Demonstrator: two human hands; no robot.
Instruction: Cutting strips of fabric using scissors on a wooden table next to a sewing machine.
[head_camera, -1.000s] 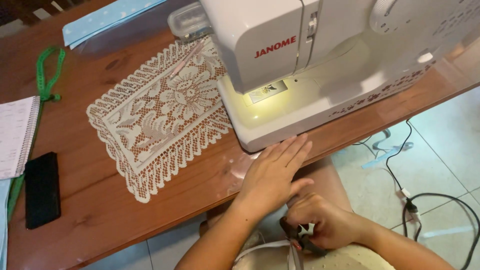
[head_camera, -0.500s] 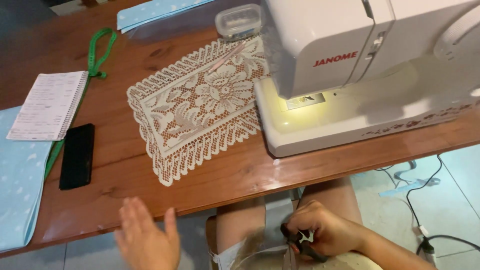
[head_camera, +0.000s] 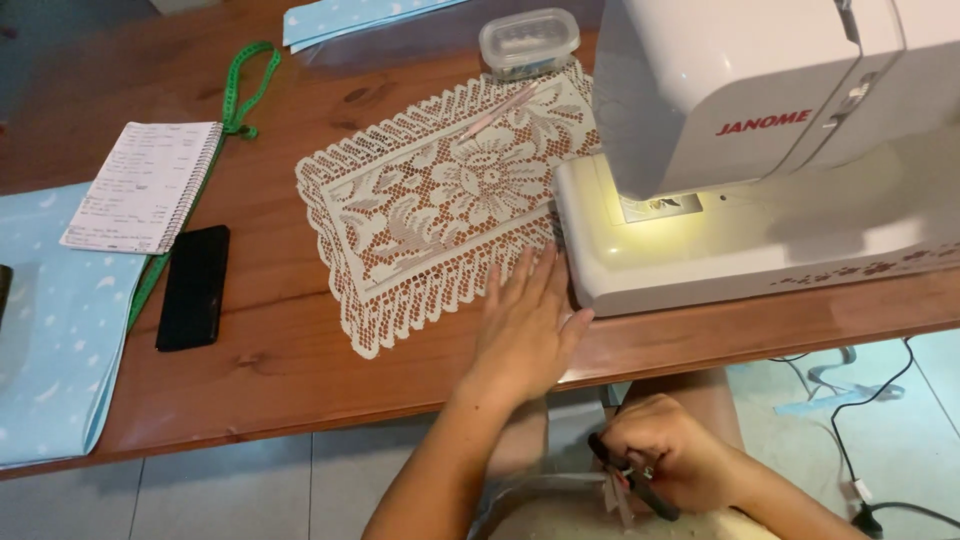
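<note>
Resting flat on the worktop (head_camera: 280, 370), the left hand (head_camera: 525, 325) lies open beside the lace mat (head_camera: 440, 200). The right hand (head_camera: 665, 460) (below the edge) grips small dark scissors (head_camera: 640, 485) over pale fabric (head_camera: 560, 500); nothing lies under the sewing machine (head_camera: 760, 160) needle, so stitching seems not yet begun.

My left hand (head_camera: 528, 325) lies flat, palm down, fingers (head_camera: 520, 275) together and stretched forward, forearm running back toward me. My right hand (head_camera: 665, 455) sits low by my lap, fingers curled into a closed grip.
</note>
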